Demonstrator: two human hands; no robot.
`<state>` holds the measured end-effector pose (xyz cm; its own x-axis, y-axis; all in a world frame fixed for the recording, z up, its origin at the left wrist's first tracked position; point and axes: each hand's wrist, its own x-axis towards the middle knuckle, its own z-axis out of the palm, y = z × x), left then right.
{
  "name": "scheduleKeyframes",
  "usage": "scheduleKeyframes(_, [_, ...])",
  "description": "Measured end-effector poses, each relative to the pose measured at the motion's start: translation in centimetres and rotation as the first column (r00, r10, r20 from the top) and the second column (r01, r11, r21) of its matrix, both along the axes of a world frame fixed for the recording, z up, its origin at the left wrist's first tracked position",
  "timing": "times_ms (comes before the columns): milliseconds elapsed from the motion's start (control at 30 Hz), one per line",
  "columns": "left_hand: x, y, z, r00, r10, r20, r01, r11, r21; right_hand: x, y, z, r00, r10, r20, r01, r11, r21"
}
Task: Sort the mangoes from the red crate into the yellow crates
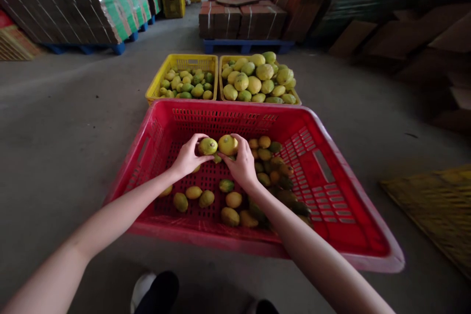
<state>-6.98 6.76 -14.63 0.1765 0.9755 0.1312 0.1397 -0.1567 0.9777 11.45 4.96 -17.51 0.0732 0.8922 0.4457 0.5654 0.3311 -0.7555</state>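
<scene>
A: Nearest to you, at the bottom edge, the toe of your shoe [156, 290] shows on the concrete floor [55, 132], with your two bare forearms reaching out above it.

B: And the biggest thing ahead of you?

A: The red plastic crate [346, 216], set on the floor right in front of your feet. It is wide, with slotted walls and a perforated bottom, and it holds loose yellow-green mangoes [235, 206], scattered toward the near side and piled thicker on the right.

B: Beyond that?

A: Two yellow crates stand side by side, touching the red crate's far rim. The yellow crate on the right [222, 81] is heaped with larger mangoes; the yellow crate on the left [158, 83] holds smaller, greener ones. Farther back are strapped bundles of brown cardboard [243, 19] on a blue pallet [245, 46], and a wrapped stack [84, 0] at the far left. A yellow slatted panel [437, 206] lies flat on the floor to your right.

B: Now your hands.

A: Both are over the middle of the red crate, close together. Your left hand [187, 158] pinches a small greenish mango [208, 146] between thumb and fingertips. Your right hand [243, 164] has its fingers curled around a yellow mango [227, 144], gripping it from the right. The two fruits sit just beside each other, held above the crate's bottom.
</scene>
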Motion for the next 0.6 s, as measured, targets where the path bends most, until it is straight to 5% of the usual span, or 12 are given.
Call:
scheduleKeyframes(367, [0.0, 0.0, 0.3, 0.999, 0.002, 0.051, -0.001, 1.000, -0.026, -0.3, -0.3, 0.7, 0.999, 0.032, 0.024, -0.032, 0.999, 0.021])
scheduleKeyframes(500, [-0.5, 0.6, 0.4, 1.000, 0.006, 0.004, -0.006, 0.999, 0.033, -0.1, -0.4, 1.3, 0.983, 0.033, -0.180, -0.047, 0.996, -0.075])
scheduleKeyframes(600, [-0.8, 1.2, 0.4, 0.992, -0.059, 0.113, 0.066, 0.996, -0.063, -0.1, -0.3, 1.7, 0.877, -0.006, -0.481, -0.104, 0.974, -0.202])
